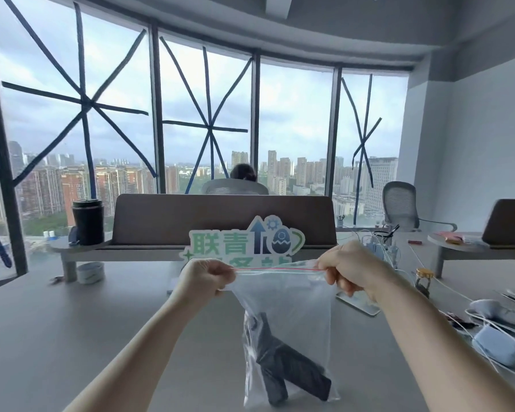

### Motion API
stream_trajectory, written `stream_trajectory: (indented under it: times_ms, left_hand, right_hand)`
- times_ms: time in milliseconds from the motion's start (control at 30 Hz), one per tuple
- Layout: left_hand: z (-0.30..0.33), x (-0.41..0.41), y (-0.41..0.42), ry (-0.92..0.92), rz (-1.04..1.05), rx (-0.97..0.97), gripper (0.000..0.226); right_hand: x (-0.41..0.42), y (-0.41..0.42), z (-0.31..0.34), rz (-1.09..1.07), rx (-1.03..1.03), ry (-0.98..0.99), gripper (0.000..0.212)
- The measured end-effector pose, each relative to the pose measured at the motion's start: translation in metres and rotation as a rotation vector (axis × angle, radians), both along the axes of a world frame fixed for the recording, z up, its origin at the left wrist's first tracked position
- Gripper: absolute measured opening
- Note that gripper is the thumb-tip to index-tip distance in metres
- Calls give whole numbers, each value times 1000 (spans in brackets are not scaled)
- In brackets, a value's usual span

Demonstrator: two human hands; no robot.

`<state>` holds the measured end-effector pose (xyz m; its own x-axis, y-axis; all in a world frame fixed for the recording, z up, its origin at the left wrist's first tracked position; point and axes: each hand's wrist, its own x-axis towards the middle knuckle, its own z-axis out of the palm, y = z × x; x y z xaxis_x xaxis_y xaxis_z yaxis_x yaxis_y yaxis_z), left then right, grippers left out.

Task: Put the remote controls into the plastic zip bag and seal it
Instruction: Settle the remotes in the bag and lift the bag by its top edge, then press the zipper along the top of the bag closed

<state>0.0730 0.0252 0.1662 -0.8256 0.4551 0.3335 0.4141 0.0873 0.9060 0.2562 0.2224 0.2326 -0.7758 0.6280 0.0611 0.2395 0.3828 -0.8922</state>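
Pinching both ends of the zip strip (275, 269): left hand (204, 278) closed on the left corner of the plastic zip bag (289, 316), right hand (350, 267) closed on the right corner, fingers curled tight at each grip. Bag held up above the bench (72, 328), strip pulled taut and level between the fists, body hanging down toward the near edge. Two dark remote controls (283, 364) inside already, slumped to the bottom and crossed in a V, well below the opening.

Judged to be the sealing step, loading done. Cannot tell whether the track is locked along its whole length; red line reads straight, but the clear film hides any gap.

To do it well: keep tension on the strip so both rails line up, then run thumb and forefinger along from one corner to the other, pressing firmly. Check the middle, where such seals tend to stay open. Press trapped air out beforehand. Avoid tugging the corners apart, likely to pop the seal.
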Motion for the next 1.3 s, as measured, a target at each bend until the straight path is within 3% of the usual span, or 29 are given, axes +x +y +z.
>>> stream_trajectory:
  times_ms: [167,233,300,367,433,500,633,900,1100,1300]
  left_hand:
    - [11,10,7,-30,59,112,8]
    - [19,18,11,-73,-6,159,6]
    - [28,29,17,-89,-76,166,8]
    - [35,41,25,-71,-106,150,9]
    - [43,51,33,-27,-107,135,6]
    - [49,57,39,21,-110,121,7]
    - [55,60,40,18,-114,109,8]
    - [56,56,42,-26,-135,105,2]
    - [59,57,41,23,-154,81,7]
    - [54,53,44,128,-68,87,26]
  right_hand:
    - [8,3,18,-65,186,-41,22]
    - [12,6,23,-177,425,-132,32]
    - [13,1,25,-322,723,-180,26]
    - [10,-14,23,-232,846,-49,27]
    - [1,-32,20,-13,849,51,40]
    - [-10,-42,18,71,855,59,41]
    - [-21,-38,19,33,839,43,21]
    - [-27,-32,23,75,739,70,9]
    - [-31,-37,24,71,765,73,12]
    - [-33,-42,15,47,771,91,15]
